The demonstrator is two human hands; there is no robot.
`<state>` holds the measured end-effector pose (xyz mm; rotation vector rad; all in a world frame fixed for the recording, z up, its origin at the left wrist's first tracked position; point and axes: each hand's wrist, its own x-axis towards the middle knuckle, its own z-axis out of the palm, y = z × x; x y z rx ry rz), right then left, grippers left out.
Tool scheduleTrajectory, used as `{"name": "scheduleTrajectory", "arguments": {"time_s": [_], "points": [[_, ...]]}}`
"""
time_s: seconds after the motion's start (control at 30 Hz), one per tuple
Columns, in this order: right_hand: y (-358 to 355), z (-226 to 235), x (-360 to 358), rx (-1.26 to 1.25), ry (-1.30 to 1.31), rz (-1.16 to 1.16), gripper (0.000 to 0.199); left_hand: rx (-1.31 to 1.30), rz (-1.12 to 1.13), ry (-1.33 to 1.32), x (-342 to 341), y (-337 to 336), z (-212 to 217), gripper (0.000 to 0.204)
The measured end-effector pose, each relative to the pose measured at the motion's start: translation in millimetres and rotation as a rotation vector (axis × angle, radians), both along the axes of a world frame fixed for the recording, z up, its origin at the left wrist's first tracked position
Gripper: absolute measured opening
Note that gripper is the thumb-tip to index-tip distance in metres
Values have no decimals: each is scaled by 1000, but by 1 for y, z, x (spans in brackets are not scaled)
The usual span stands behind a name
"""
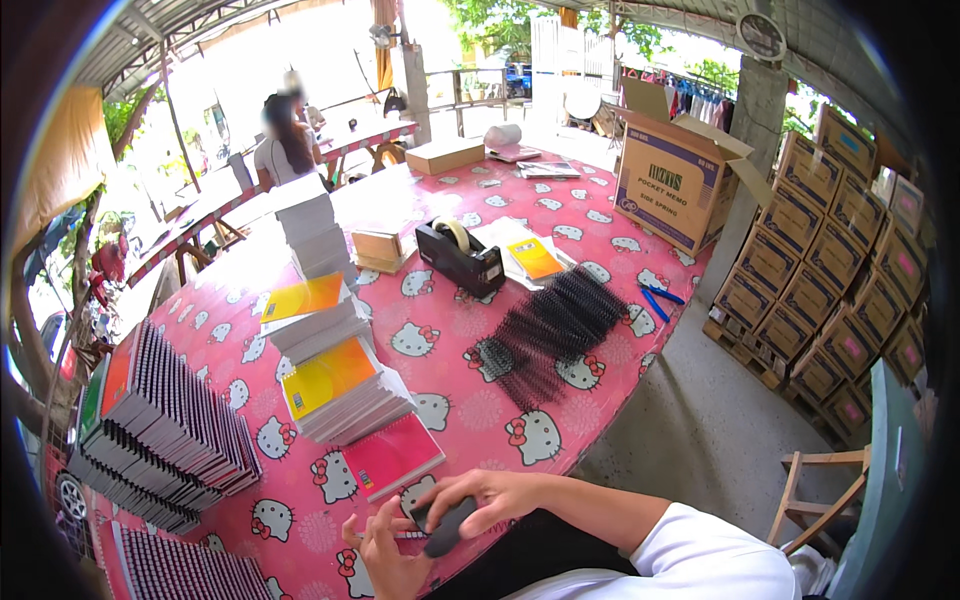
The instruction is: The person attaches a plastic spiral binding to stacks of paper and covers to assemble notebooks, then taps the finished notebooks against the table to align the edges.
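At the near table edge, my right hand [487,493] reaches in from the right in a white sleeve and closes over a dark grey oblong tool [447,527]. Just left of it, my left hand [385,562] has its fingers spread and rests at the edge of a thin pink-red booklet [408,540] under the tool. A pink-covered notebook [393,457] lies just beyond both hands. Behind it stand stacks of notebooks with orange-yellow covers [335,388].
The round table has a pink cartoon-cat cloth [470,410]. It carries black spiral bindings [555,335], a tape dispenser [460,255], bound notebooks [165,425] and an open cardboard box [675,175]. Stacked cartons [850,270] and a wooden stool [815,495] stand right. A person [285,140] sits far back.
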<state>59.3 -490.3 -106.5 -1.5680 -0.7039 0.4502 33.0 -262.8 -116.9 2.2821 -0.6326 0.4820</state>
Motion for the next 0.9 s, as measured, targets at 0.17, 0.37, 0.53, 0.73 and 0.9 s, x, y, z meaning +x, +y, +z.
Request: {"name": "scheduleTrajectory", "arguments": {"time_s": [0.17,0.37,0.53,0.73,0.9], "points": [[5,-3,7,-73,-22,-71,51,-336,143,-116,0,5,-7,96],[16,-9,21,-351,-184,-93,54,-785,-7,488,-1,20,-39,74],[24,13,10,-133,-133,25,46,-702,-90,401,10,20,-42,61],[35,12,9,-76,-201,24,45,-648,-19,451,7,22,-38,53],[32,13,10,101,-41,59,47,-622,-62,403,8,19,-31,49]]}}
